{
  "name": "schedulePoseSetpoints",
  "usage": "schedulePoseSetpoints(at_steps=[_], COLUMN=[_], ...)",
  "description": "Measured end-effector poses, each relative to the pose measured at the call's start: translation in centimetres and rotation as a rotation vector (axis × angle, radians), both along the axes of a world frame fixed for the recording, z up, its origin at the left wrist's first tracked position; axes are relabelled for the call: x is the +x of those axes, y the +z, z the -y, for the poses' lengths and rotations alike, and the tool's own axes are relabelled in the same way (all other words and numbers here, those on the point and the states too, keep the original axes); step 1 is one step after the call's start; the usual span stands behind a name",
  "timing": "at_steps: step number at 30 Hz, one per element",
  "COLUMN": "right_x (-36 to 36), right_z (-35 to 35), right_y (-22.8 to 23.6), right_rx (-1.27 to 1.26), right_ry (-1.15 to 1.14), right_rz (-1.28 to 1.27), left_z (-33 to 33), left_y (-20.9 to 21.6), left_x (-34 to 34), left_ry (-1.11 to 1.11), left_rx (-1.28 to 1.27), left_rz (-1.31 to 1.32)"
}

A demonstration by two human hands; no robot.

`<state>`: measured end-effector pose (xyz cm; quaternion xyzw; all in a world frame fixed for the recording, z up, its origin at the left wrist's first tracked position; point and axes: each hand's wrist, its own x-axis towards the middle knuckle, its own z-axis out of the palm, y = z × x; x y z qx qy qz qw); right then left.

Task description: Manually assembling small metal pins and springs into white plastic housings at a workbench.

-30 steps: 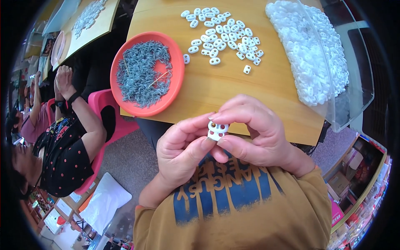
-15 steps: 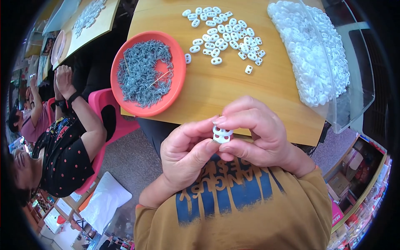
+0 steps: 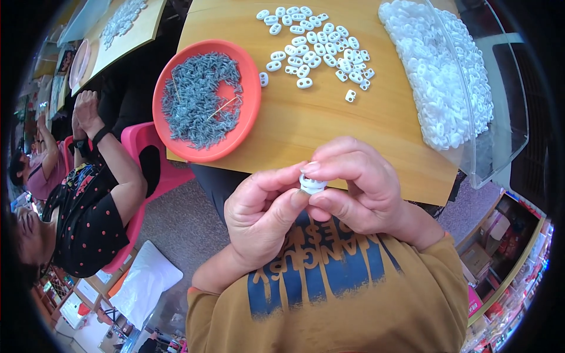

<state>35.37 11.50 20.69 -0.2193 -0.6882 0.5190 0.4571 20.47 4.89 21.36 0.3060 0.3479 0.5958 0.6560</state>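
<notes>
My left hand (image 3: 259, 209) and my right hand (image 3: 359, 188) meet in front of my chest, just off the table's near edge. Between their fingertips they pinch a small white plastic two-hole piece (image 3: 312, 184), which seems to be two parts one above the other. Fingers and thumbs cover its sides, and its holes barely show. Beyond my hands, many similar white two-hole pieces (image 3: 303, 83) lie scattered on the table. To the left, a round red plate (image 3: 252, 112) holds a heap of small grey elongated pieces (image 3: 194, 112) and a couple of thin tan sticks.
A clear plastic bin (image 3: 471, 170) full of white pieces (image 3: 447, 100) stands at the table's right end. On the left a person (image 3: 88, 217) sits on a pink chair (image 3: 138, 141) by another table. A white bag (image 3: 147, 282) lies below; shelves (image 3: 500, 253) stand at right.
The white piece between my fingertips has tilted, so its holes no longer face up plainly. Both hands keep their grip in nearly the same spot. The view has shifted slightly.
</notes>
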Motion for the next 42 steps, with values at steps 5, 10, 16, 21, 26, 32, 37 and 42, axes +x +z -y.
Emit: schedulePoseSetpoints(at_steps=[5,10,16,21,26,32,37,42], right_x=[-0.3,-0.1,0.0,-0.1,0.0,-0.3,-0.3,-0.7], right_z=[0.1,-0.4,-0.6,-0.4,-0.3,0.3,0.0,0.5], right_y=[-0.8,-0.5,-0.3,-0.1,0.0,0.0,-0.3,-0.8], right_rx=[-0.001,0.002,0.013,-0.004,-0.01,-0.136,0.096,0.058], right_ry=[-0.031,0.065,0.117,0.129,0.139,0.103,0.099,0.092], right_rz=[-0.035,-0.032,-0.077,-0.097,-0.106,-0.199,-0.062,-0.099], left_z=[-0.2,-0.2,0.0,-0.1,-0.3,0.0,0.2,0.4], left_y=[-0.2,0.1,0.2,0.0,0.1,0.0,0.2,0.1], left_x=[0.3,0.4,0.4,0.4,0.7,0.8,0.9,1.1], left_ry=[0.044,0.052,0.088,0.014,0.052,0.049,0.039,0.046], left_rx=[-0.002,0.005,0.085,0.202,0.206,0.161,0.162,0.147], left_rz=[-0.051,0.007,-0.054,0.003,-0.071,-0.024,-0.024,0.006])
